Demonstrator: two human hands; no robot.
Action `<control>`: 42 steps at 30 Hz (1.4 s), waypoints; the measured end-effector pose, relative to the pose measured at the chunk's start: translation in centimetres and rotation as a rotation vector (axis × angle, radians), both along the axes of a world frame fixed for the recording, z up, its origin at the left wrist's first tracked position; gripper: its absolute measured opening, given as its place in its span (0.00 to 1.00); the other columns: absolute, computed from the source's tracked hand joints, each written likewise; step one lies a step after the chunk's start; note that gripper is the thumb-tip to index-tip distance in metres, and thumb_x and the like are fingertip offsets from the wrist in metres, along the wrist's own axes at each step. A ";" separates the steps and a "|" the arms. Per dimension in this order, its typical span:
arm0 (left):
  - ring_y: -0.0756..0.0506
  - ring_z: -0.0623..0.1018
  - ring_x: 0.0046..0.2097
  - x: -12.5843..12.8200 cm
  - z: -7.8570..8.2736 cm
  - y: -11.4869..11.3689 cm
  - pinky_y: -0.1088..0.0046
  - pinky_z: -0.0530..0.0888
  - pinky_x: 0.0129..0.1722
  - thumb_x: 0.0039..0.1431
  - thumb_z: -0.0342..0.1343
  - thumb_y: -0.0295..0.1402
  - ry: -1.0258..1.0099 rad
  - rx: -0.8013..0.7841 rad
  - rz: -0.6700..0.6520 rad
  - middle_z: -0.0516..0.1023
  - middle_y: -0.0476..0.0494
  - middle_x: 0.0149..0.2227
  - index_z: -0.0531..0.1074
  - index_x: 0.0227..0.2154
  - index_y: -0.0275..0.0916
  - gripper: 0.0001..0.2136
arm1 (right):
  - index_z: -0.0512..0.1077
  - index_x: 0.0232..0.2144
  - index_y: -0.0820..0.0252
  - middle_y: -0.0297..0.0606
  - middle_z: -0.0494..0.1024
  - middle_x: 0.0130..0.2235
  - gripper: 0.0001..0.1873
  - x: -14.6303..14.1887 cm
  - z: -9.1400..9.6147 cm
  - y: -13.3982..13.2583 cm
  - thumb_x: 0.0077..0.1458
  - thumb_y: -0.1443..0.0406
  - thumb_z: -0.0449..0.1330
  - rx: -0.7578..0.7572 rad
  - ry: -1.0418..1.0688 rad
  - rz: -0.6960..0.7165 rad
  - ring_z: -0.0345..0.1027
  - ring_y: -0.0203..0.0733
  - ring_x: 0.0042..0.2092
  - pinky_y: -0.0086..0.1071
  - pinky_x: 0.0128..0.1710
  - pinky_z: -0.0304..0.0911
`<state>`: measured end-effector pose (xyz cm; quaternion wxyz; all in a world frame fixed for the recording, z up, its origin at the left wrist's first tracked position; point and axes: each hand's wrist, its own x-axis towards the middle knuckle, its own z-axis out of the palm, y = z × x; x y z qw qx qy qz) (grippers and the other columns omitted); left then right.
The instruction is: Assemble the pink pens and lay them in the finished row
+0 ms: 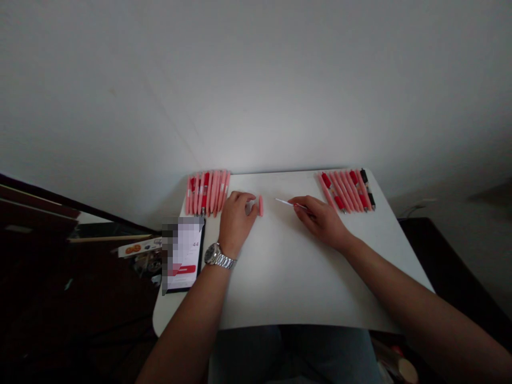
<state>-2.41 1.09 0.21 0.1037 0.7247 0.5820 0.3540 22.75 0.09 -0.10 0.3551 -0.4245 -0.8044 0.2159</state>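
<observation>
My left hand point(237, 216) rests over the white table, thumb and index finger curved with a gap between them. Just right of its fingertips a short pink pen part point(261, 206) lies on the tabletop, apart from the hand. Between thumb and fingers, my right hand point(316, 217) pinches a thin white pen refill point(283, 202), its narrow tip pointing left toward the pink part. The refill's other end is hidden in the grip.
A row of pink and red pens point(207, 193) lies at the table's back left. Another row of pens point(347, 191), one black, lies back right. A tablet point(184, 255) sits by the left edge. The wall point(280, 106) rises behind the white table point(296, 288).
</observation>
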 end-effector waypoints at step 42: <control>0.43 0.78 0.43 -0.2 0.1 0.0 0.63 0.76 0.48 0.58 0.53 0.21 0.009 -0.011 -0.004 0.76 0.42 0.40 0.75 0.44 0.40 0.14 | 0.72 0.52 0.56 0.42 0.79 0.41 0.15 0.1 -0.1 0.2 0.70 0.58 0.51 -0.004 0.007 -0.007 0.70 0.39 0.33 0.33 0.34 0.67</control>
